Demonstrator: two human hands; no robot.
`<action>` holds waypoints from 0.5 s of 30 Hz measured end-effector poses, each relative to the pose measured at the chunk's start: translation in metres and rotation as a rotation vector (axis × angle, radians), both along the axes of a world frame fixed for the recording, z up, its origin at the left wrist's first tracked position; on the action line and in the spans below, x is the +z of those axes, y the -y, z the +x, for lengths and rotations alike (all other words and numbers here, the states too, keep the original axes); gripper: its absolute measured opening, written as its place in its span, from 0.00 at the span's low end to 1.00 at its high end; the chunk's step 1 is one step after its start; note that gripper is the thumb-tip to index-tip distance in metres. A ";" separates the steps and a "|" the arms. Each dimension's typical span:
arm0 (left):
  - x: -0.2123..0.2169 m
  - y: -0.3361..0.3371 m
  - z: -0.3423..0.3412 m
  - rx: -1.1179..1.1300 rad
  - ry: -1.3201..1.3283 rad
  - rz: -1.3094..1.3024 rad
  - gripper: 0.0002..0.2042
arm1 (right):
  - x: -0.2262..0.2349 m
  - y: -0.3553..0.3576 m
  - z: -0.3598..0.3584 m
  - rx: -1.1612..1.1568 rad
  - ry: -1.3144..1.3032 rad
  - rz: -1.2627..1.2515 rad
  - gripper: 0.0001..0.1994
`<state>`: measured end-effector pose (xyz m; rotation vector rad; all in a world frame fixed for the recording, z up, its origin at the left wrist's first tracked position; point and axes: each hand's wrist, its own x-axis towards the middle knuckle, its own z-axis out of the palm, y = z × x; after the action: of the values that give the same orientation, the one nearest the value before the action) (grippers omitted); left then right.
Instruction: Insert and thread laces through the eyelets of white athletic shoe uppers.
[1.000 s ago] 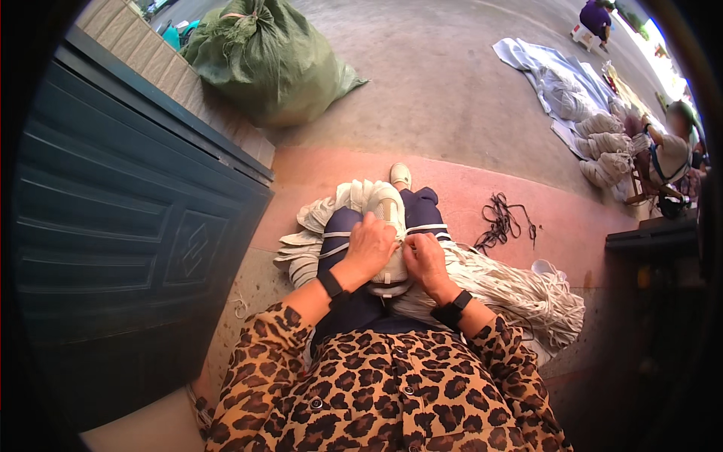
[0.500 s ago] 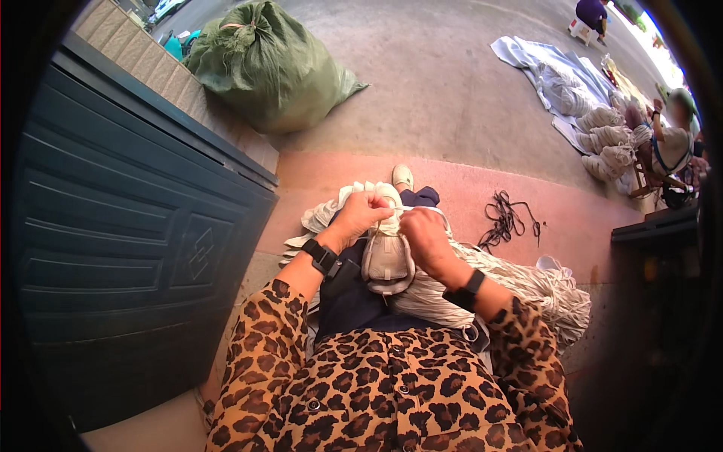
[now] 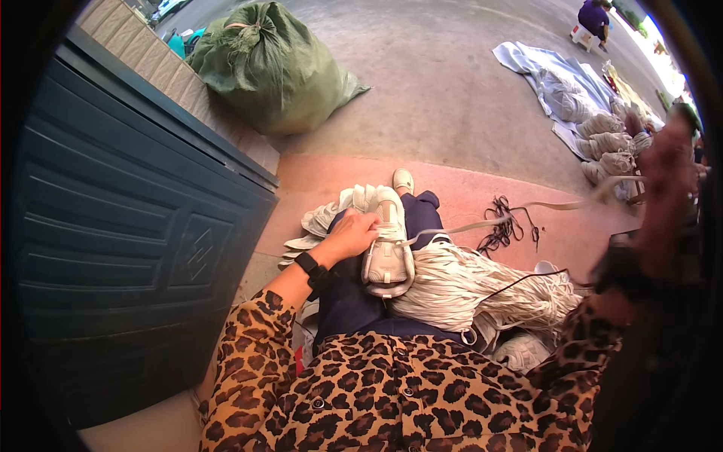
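lacing a white shoe point(image 3: 388, 248) looks to be the step in hand. in the head view the shoe lies on the person's lap, just left of a thick bundle of white laces point(image 3: 471, 290). the left hand point(image 3: 352, 235) presses flat on the shoe's left side, its grip closed on the shoe to keep it steady. the right hand point(image 3: 666, 181) is raised far to the right, blurred, its grip pinched on one lace point(image 3: 520, 213) that runs taut from the shoe's eyelets out to it.

my judgement: the lace is being drawn through a pair of eyelets, so the next move calls for steady tension, then bringing the free end back to the next eyelet.

more white shoes point(image 3: 331, 215) lie by the knees, a green sack point(image 3: 271, 68) stands farther off, and a dark tangle of cord point(image 3: 504, 226) lies on the floor to the right.
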<state>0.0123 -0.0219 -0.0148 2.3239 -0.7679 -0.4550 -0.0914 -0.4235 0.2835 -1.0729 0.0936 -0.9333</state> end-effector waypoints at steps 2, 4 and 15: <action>0.004 -0.009 -0.012 0.020 0.027 0.040 0.08 | -0.106 -0.046 0.031 0.877 -0.297 -0.054 0.08; -0.002 -0.014 -0.018 0.006 0.097 0.110 0.08 | -0.161 -0.146 0.035 0.693 -0.729 -0.641 0.10; -0.003 -0.013 -0.013 0.309 -0.438 -0.282 0.11 | -0.301 -0.255 0.030 0.520 -0.642 -1.429 0.07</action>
<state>-0.0009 -0.0084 -0.0176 1.9362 -0.2385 -0.6404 -0.0618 -0.1688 -0.0172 -2.5313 -0.3760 -0.0053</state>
